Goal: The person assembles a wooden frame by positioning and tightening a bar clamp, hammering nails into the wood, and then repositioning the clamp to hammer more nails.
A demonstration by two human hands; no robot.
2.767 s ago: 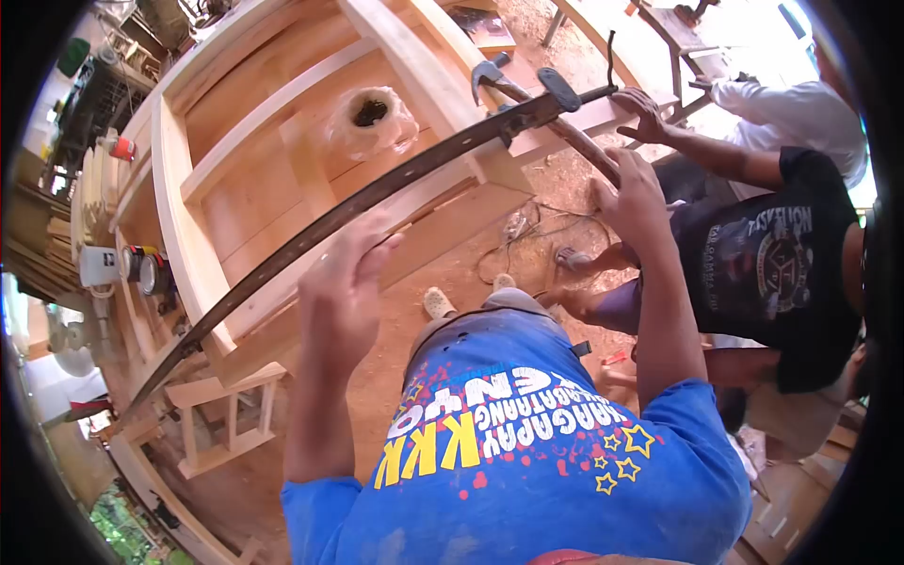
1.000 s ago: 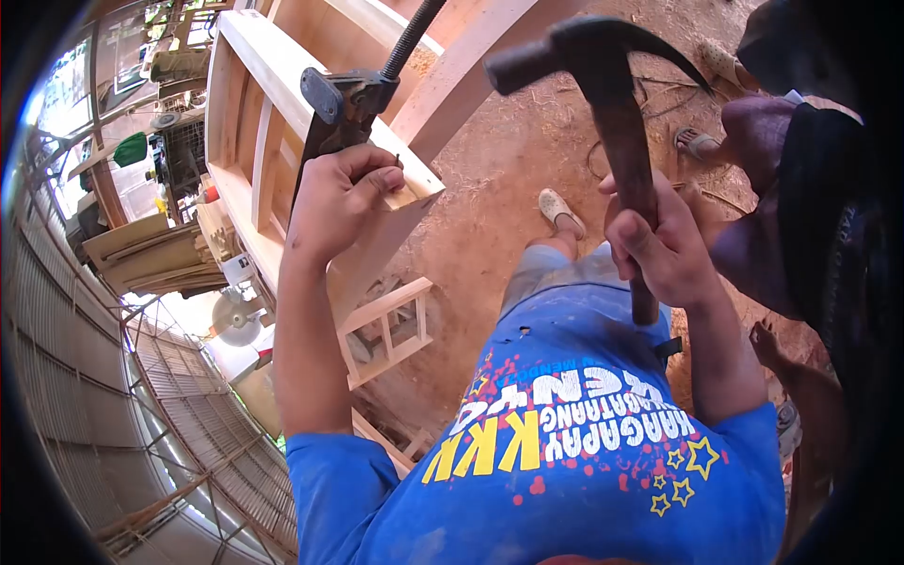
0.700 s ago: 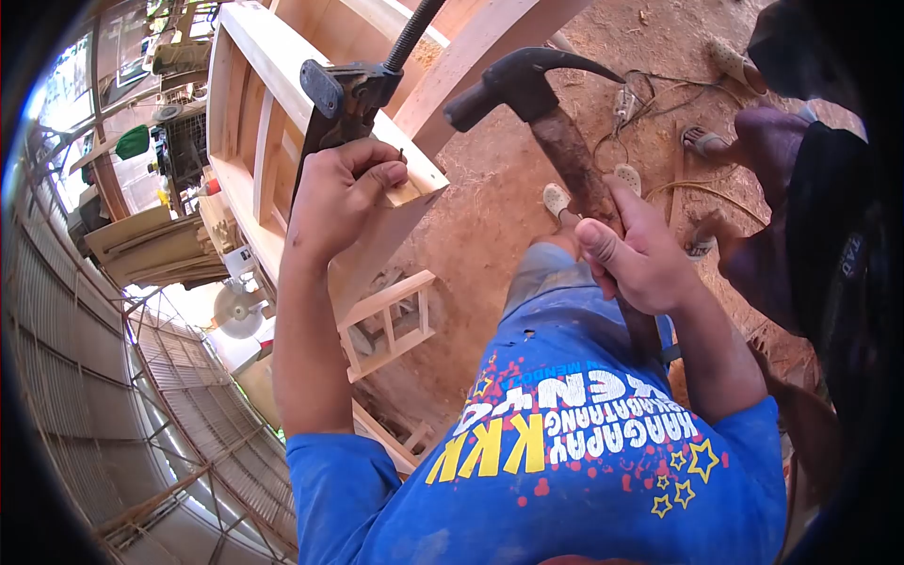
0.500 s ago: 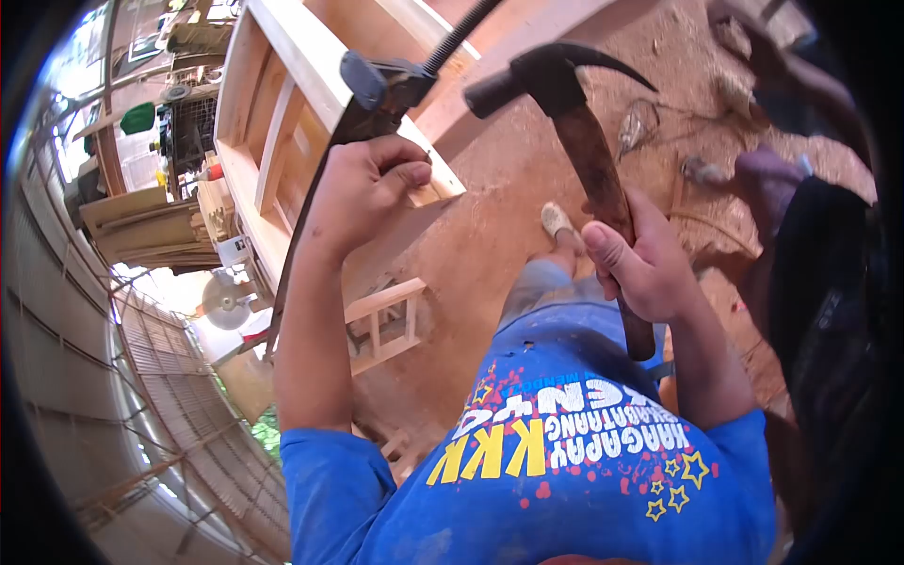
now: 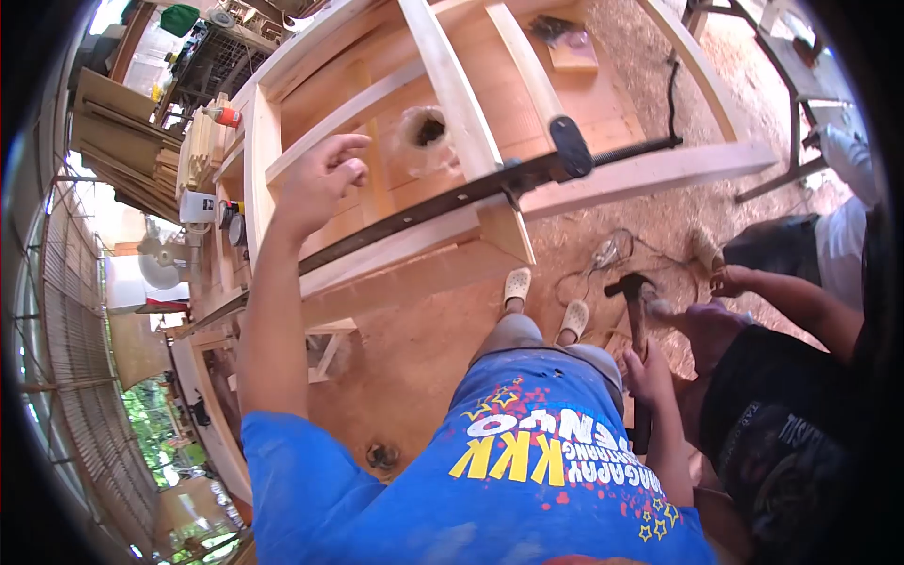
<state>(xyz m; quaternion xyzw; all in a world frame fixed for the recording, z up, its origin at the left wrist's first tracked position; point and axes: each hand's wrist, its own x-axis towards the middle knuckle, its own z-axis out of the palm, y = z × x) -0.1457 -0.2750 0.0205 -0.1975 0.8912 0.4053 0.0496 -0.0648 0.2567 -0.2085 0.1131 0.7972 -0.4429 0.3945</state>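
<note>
My right hand [image 5: 650, 375] is closed around the wooden handle of a claw hammer [image 5: 637, 306], held low at my right side with its dark head away from me. My left hand [image 5: 323, 181] hovers over the wooden frame [image 5: 452, 85], fingers loosely bent and a gap between index finger and thumb; nothing shows in it. Just beside that hand, a long dark bar clamp [image 5: 414, 215] lies across the frame's near edge. Its jaw [image 5: 571, 148] sits right of my hand against the timber.
A co-worker in a dark shirt [image 5: 782, 414] is close on my right, with another person's arm [image 5: 800, 306] beyond. A cord [image 5: 612, 250] lies on the dirt floor. Stacked boards [image 5: 122, 122], a red-capped bottle [image 5: 221, 116] and a circular blade [image 5: 162, 259] are at the left.
My view has swung toward the frame and clamp, showing more of them. The hammer has dropped from in front of my chest to my right side. My left hand's curled fingers have loosened.
</note>
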